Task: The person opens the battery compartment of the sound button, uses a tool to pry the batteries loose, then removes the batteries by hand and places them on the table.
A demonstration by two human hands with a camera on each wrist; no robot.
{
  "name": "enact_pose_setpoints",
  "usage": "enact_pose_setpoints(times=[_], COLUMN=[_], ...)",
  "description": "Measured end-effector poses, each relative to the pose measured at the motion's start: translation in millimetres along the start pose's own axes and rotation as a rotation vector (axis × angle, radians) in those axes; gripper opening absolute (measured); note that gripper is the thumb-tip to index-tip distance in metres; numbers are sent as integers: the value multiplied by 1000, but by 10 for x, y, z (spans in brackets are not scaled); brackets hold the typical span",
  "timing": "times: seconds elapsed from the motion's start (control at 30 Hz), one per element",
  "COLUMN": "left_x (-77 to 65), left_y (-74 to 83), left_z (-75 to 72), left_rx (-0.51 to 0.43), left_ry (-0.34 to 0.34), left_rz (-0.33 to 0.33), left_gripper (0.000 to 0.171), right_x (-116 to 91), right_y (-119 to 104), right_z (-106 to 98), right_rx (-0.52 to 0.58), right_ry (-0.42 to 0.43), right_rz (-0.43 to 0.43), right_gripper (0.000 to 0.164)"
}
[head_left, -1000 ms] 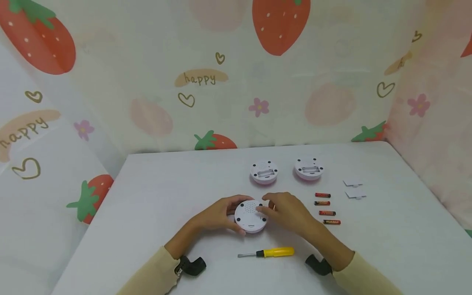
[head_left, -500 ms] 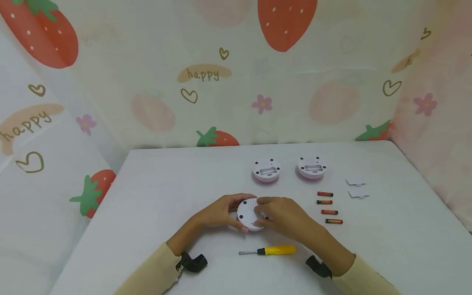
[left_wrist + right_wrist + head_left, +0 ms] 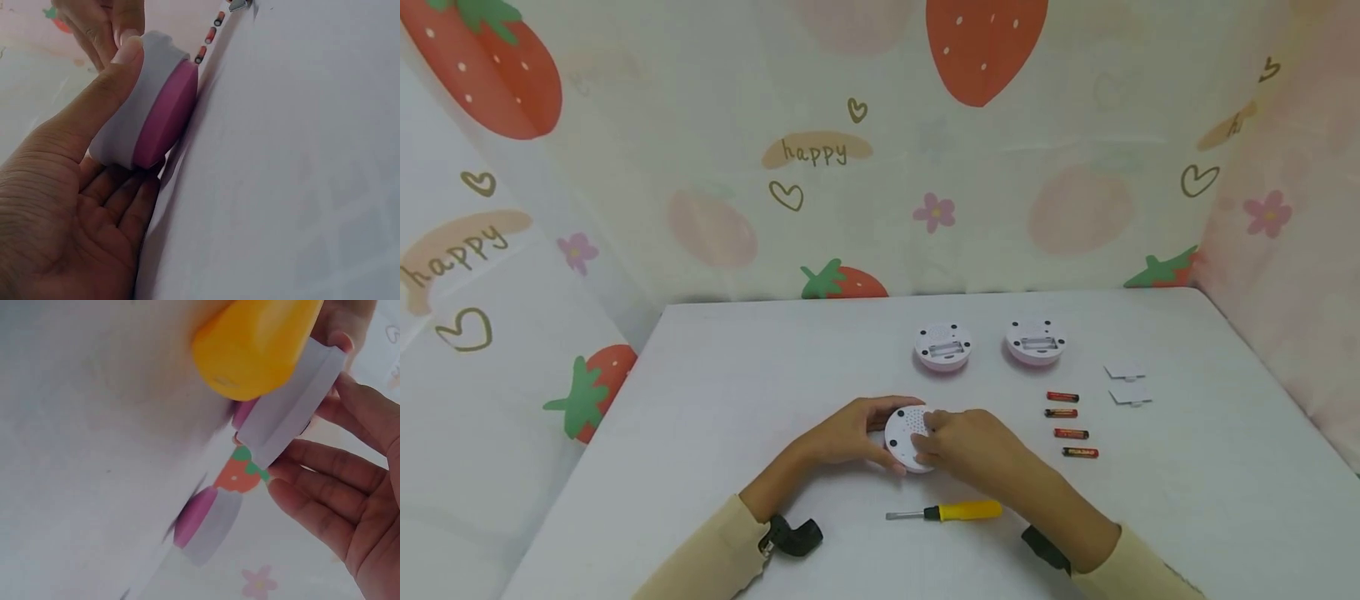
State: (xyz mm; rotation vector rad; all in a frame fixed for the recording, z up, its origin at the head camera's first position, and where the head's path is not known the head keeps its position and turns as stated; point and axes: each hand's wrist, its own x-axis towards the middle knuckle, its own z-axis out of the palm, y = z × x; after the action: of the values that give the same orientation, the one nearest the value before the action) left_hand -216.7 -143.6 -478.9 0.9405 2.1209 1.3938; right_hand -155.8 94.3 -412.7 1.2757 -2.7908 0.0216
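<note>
Since a second ago, the right hand has moved farther over the round white device, hiding the right part of its upturned face. Between the two hands, the device sits near the table's front, dotted face up, pink side down; whether it rests flat on the table is hard to tell. Round its left side, the left hand grips it, thumb on the near edge, fingers on the far. The right hand's loosely bent fingers touch the face without wrapping round it. The step in hand appears to be working at the underside's cover; the next move likely calls for a steady left grip and careful finger pressure. A yellow-handled screwdriver lies just in front, untouched.
</note>
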Motion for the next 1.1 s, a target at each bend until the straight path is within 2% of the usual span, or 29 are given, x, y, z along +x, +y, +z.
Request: enact_pose_setpoints(times=[0.13, 0.37, 0.53, 0.73, 1.0, 1.1], left_x=[8, 8, 21, -4, -30, -16], left_y=[-18, -50, -48, -7, 19, 27], left_z=[8, 58, 72, 35, 22, 18], left_rx=[9, -10, -14, -2, -7, -15], left_ry=[-1, -18, -15, 5, -2, -4], left_rz=[12, 10, 15, -2, -18, -15], left_gripper=[88, 88, 88, 87, 85, 83], right_x=[-4, -27, -49, -26, -4, -12], right_y=[-7, -68, -88, -86, -179, -182], right_z=[-18, -67, -59, -52, -71, -86], right_rx=[-33, -150, -194, -186, -197, -213], right_ry=[-2, -90, -80, -52, -150, -157], right_rz=[-14, -45, -78, -94, -56, -57], right_gripper=[31, 32, 35, 34, 45, 48])
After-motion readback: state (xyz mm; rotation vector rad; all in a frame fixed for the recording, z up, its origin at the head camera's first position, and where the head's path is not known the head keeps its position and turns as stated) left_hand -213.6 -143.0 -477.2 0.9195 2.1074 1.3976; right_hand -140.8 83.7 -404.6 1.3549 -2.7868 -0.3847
